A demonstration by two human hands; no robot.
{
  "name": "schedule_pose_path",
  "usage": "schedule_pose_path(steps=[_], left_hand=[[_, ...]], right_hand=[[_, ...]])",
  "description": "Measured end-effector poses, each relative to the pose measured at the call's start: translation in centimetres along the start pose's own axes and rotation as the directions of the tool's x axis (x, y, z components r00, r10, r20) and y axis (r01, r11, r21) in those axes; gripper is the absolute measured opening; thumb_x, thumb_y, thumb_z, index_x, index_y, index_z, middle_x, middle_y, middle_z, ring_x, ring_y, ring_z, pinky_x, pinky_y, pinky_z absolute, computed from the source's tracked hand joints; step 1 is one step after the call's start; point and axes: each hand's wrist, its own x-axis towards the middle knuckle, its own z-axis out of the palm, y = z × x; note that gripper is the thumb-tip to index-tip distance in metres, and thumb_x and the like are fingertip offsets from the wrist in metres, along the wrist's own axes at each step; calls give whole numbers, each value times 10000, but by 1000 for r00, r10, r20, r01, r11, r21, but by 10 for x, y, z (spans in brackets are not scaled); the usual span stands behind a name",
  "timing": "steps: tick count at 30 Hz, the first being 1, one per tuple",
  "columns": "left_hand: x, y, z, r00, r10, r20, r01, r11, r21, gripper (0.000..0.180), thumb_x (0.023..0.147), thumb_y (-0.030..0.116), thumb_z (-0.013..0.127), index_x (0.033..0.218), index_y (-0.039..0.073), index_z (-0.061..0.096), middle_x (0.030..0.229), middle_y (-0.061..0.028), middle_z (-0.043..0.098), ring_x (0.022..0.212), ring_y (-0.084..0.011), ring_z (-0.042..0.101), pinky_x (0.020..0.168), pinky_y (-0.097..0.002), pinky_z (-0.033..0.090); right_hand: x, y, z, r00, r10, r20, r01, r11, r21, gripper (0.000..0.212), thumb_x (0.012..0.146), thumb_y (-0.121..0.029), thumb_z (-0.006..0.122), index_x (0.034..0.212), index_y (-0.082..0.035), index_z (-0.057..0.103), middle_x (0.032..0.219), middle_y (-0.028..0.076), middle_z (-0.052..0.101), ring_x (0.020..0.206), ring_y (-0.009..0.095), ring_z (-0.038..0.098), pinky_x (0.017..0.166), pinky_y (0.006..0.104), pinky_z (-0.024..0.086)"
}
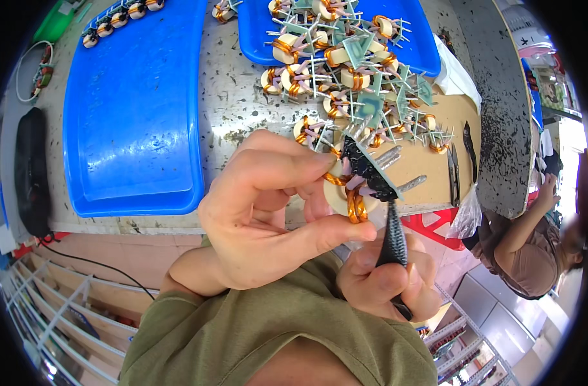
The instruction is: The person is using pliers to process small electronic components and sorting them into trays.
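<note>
My left hand (261, 206) is closed, pinching a toroidal coil (350, 196) between thumb and forefinger. The coil has a cream ring, copper windings and a small board tilted on its right side. Glossy black paste (363, 168) coats the board's inner face, and thick silvery pins stick out beyond it. Lower right, my right hand (392, 276) grips a slim tool with a black textured handle (394, 241). The tool's upper end meets the black-coated lower edge of the board, so its tip is hidden and its kind unclear.
Many similar coils (295, 78) are heaped from a blue tray (255, 48) onto cardboard (429, 183). Another blue tray (133, 128) has several black-coated coils (104, 27) along its far edge. Tweezers (454, 174) lie at right. Another person (522, 251) sits beyond the bench's right end.
</note>
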Motion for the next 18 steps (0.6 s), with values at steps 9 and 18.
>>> schedule_pose_path(steps=[9, 18], left_hand=[[0, -1, 0, 1000, 6, -1, -6, 1000, -9, 561, 586, 82, 757, 1031, 23, 420, 935, -110, 444, 796, -148, 509, 680, -242, 432], [1, 0, -1, 1000, -29, 7, 29, 999, -27, 528, 601, 103, 753, 1000, 22, 418, 912, -102, 445, 745, -130, 495, 628, -223, 422]], right_hand=[[-1, 0, 0, 1000, 7, 0, -7, 1000, 6, 257, 763, -56, 584, 933, 13, 404, 645, 86, 487, 411, 144, 512, 305, 238, 385], [0, -1, 0, 1000, 0, 5, 0, 1000, 9, 271, 745, -40, 600, 933, 5, 410, 650, 83, 491, 408, 145, 512, 307, 235, 387]])
